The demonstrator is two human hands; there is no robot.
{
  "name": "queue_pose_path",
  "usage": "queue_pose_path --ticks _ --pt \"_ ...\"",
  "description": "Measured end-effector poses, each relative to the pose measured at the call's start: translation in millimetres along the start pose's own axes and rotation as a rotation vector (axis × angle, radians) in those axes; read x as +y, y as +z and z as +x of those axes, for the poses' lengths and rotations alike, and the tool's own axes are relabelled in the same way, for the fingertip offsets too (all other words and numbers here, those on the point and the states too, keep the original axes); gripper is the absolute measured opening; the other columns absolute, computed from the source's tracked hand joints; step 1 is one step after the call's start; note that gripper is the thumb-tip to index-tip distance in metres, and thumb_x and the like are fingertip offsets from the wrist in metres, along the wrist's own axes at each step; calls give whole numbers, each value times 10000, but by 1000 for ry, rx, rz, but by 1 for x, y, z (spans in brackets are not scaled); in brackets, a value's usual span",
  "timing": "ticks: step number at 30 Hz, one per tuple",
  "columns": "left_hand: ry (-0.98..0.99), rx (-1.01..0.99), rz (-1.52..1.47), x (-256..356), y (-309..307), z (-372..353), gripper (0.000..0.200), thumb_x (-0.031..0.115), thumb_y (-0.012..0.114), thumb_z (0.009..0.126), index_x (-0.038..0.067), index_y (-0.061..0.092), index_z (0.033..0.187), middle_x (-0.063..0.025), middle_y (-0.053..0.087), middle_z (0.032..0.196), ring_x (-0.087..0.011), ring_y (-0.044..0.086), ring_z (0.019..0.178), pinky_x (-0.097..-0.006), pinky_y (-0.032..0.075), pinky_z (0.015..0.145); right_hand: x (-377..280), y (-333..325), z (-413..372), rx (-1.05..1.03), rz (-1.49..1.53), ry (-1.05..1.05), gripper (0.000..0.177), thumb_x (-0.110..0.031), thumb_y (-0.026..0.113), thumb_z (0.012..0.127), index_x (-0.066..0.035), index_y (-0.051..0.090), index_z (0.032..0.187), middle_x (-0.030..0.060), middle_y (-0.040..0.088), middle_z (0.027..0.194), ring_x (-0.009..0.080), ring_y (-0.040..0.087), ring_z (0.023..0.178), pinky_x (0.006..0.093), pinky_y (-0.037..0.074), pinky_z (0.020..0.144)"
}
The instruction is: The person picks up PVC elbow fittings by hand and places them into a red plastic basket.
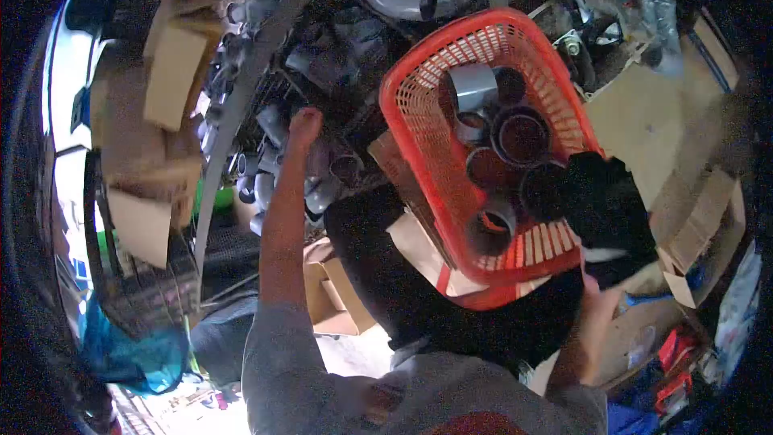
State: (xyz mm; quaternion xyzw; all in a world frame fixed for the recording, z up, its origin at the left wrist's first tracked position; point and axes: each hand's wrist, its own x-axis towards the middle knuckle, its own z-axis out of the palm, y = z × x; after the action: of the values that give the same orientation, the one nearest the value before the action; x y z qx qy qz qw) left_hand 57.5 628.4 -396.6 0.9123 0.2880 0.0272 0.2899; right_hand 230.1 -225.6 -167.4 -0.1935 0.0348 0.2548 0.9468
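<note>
— Several round plastic pipe fittings [522,137], gray and dark, are sitting in the red mesh basket [411,113], right of centre. Its long axis is running far to near, mouth facing up.
— The hands?
— The left hand [304,125] is reaching among gray shelf fittings [322,64], far left; grip: cannot tell. The right hand is hiding behind a black shape [608,209]; cannot tell either.

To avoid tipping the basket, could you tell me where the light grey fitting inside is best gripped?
Pinch the light grey fitting across its upper rounded wall, coming down through the open top of the red basket: it seems to lie on the dark fittings, and mesh walls block the sides.
</note>
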Motion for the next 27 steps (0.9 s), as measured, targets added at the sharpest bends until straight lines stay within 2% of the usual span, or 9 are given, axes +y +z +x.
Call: queue_pose_path --ticks 3,5,9,12,13,15,18,24,27 --pt "-142 -25 569 150 -33 17 456 373 590 917 43 643 1227 -214 695 1117 -384 673 1033 -470 530 878 -7 -54 5 58 -30 45 572 -434 325 1079 -69 405 1511 129 415 1551 293 465 1364 456 369 1160" --pt "86 -23 596 34 -40 83 513 423 586 891 53 639 1242 -231 672 1175 -416 647 1058 -469 516 916 0 -76 -12 93 -53 64 572 -438 325 1078 -68 412 1506 131 426 1542 292 474 1357 456 373 1158" --pt "-310 64 341 21 -48 159 704 425 651 860 73 472 1442 -229 636 1278 -402 637 1121 -477 522 927 50 -61 1 175 -120 90 575 -446 325 1076 -66 424 1496 136 447 1524 291 490 1343 457 380 1154" --pt "-597 90 -342 69 -45 183 818 460 703 828 77 418 1492 -150 548 1430 -332 595 1204 -465 485 992 75 -55 0 213 -171 98 577 -453 326 1075 -65 434 1488 139 464 1511 289 503 1333 458 386 1150" --pt "-586 79 -336 70 -43 190 818 460 703 828 77 418 1492 -150 548 1430 -332 595 1204 -465 485 992 77 -55 3 224 -188 101 577 -455 326 1074 -65 437 1485 141 469 1506 289 507 1330 458 388 1149" --pt "270 137 71 66 -40 199 809 482 715 815 76 460 1466 -197 551 1420 -363 601 1202 -466 485 1007 93 -47 15 242 -227 121 579 -459 326 1073 -64 443 1480 143 480 1497 288 515 1323 458 392 1147" --pt "64 112 850 50 -46 199 730 490 690 839 68 530 1413 -222 573 1377 -411 601 1187 -481 495 990 89 -43 24 248 -306 171 581 -465 326 1072 -63 453 1472 146 496 1484 287 528 1313 459 398 1144" --pt "-127 65 832 156 -32 118 492 466 620 914 60 659 1191 -235 700 1074 -450 656 1026 -544 530 848 92 25 80 299 -502 275 587 -478 326 1069 -61 472 1457 153 528 1457 284 553 1292 460 410 1137" --pt "44 244 664 176 -34 79 485 492 621 917 38 669 1082 -241 708 957 -460 672 925 -570 527 788 84 63 85 312 -587 286 591 -484 327 1068 -59 481 1449 157 545 1443 283 565 1282 460 416 1133"
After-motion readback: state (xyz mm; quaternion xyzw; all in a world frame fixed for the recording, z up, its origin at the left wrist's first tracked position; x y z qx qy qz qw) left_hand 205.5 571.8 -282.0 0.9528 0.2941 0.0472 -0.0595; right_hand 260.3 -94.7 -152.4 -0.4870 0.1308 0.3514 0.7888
